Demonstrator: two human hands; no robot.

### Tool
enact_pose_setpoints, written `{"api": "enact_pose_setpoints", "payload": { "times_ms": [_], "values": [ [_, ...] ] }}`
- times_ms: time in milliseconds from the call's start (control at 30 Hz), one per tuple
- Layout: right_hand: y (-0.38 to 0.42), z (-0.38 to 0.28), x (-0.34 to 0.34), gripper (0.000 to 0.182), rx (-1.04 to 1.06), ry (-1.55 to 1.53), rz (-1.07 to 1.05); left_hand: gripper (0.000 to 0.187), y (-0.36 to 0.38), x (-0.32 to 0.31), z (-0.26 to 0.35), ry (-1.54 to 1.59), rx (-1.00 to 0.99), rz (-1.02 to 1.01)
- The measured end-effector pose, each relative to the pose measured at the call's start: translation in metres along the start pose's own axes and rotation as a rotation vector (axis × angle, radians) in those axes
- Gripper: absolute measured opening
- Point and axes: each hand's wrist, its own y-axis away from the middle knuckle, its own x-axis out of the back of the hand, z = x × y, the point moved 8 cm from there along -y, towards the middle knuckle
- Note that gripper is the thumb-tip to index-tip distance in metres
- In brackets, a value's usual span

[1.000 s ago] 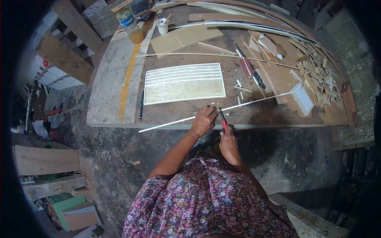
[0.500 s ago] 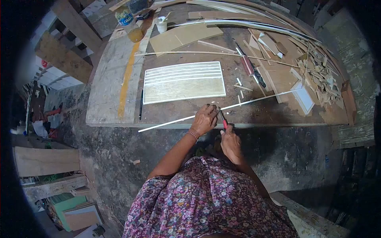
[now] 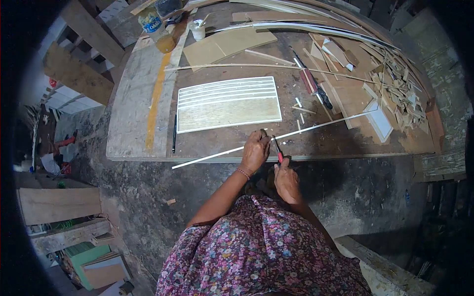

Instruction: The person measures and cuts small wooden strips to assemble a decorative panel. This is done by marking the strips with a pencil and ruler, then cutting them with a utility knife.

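Observation:
A long thin white strip (image 3: 207, 157) lies slantwise over the front edge of the workbench. My left hand (image 3: 256, 152) grips it near its middle with bent fingers. My right hand (image 3: 287, 181) is closed round a red-handled tool (image 3: 280, 157). The tool's narrow metal end reaches up to the strip just right of my left fingers; its exact kind is not clear. Beyond my hands is a rectangular wooden panel (image 3: 229, 116) with a white border and several white strips across its far part. Small white and wooden offcuts (image 3: 301, 118) lie to its right.
On the workbench (image 3: 133, 113), a black pen (image 3: 174, 133) lies left of the panel. A dark red tool (image 3: 310, 81) and a heap of wood scraps (image 3: 400, 96) are at right. A plastic bottle (image 3: 165, 43) and a white cup (image 3: 198, 31) stand at the back left.
The strip's left end has dipped slightly. Both hands keep nearly the same place and hold, and the whole view has shifted a little.

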Motion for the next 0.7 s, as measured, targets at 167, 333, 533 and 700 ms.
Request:
{"api": "enact_pose_setpoints", "payload": {
  "times_ms": [167, 333, 533, 700],
  "values": [
    [0.000, 0.004, -0.004, 0.030, 0.001, 0.026, -0.019, 0.007, -0.005, -0.002, -0.003, -0.017, 0.034, -0.039],
    [-0.002, 0.008, -0.012, 0.030, -0.007, 0.023, 0.003, 0.008, -0.006, -0.003, -0.004, -0.035, 0.053, -0.041],
    [-0.003, 0.007, -0.012, 0.032, -0.027, 0.055, 0.027, 0.013, 0.002, 0.000, -0.006, -0.009, 0.032, 0.029],
    [-0.005, 0.006, -0.011, 0.032, 0.002, 0.038, 0.026, 0.019, -0.003, -0.001, -0.004, 0.009, -0.016, -0.017]
  ]
}}
